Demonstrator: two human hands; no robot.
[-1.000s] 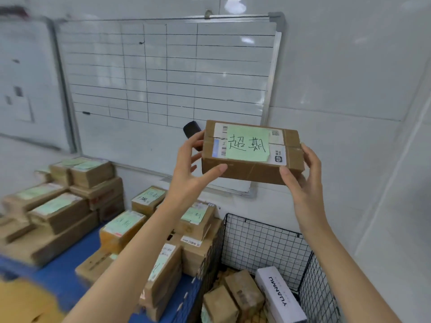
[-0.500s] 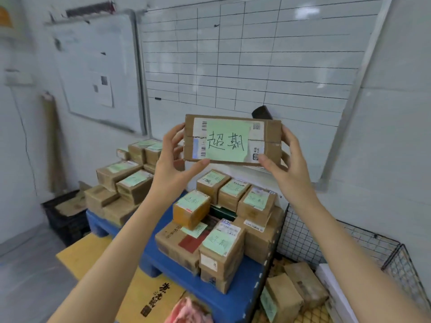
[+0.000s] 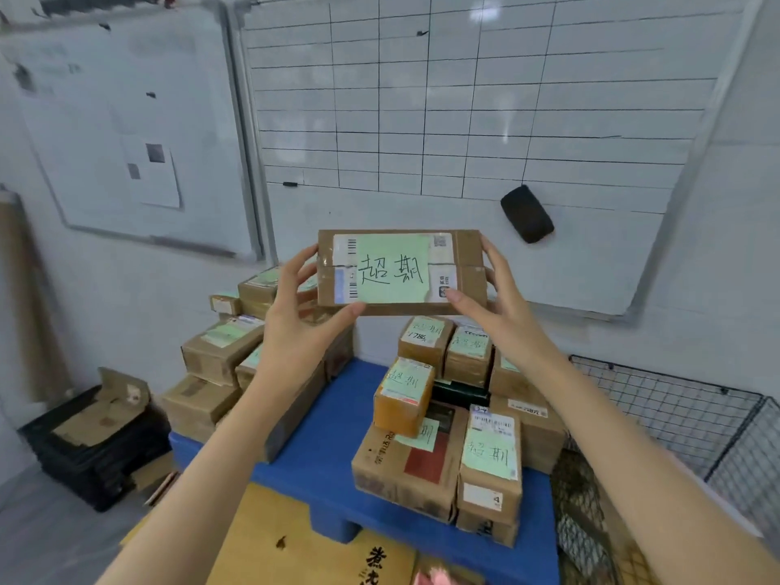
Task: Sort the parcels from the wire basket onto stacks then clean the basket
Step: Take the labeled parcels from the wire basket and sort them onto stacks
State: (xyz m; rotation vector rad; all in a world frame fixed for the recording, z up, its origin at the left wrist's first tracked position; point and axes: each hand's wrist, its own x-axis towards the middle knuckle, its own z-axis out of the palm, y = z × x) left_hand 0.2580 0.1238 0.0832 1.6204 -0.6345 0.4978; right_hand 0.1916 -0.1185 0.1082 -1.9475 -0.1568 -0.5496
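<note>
Gridded whiteboard (image 3: pixel 464 99) on white wall. Blue pallet (image 3: pixel 333 441) below bears stacked parcels (image 3: pixel 405 462), several with green notes reading "超期". Wire basket (image 3: pixel 675 403) at right. Held parcel (image 3: pixel 466 253) raised before the board, above the stacks; left hand (image 3: pixel 295 327) and right hand (image 3: pixel 502 314) grasp its ends. Its green note (image 3: pixel 390 274) reads "超期". Black eraser (image 3: pixel 526 214) on board.

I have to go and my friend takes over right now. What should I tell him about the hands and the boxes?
Left hand: grips the left end of a cardboard parcel.
Right hand: grips its right end.
The parcel has a green handwritten note on its face and is held in the air above the blue pallet.
Done: many noted parcels lie in a left stack and a right stack on the pallet.
Left: set this parcel on a stack, empty the wire basket at the right (its inside is mostly out of view), then clean it.
</note>
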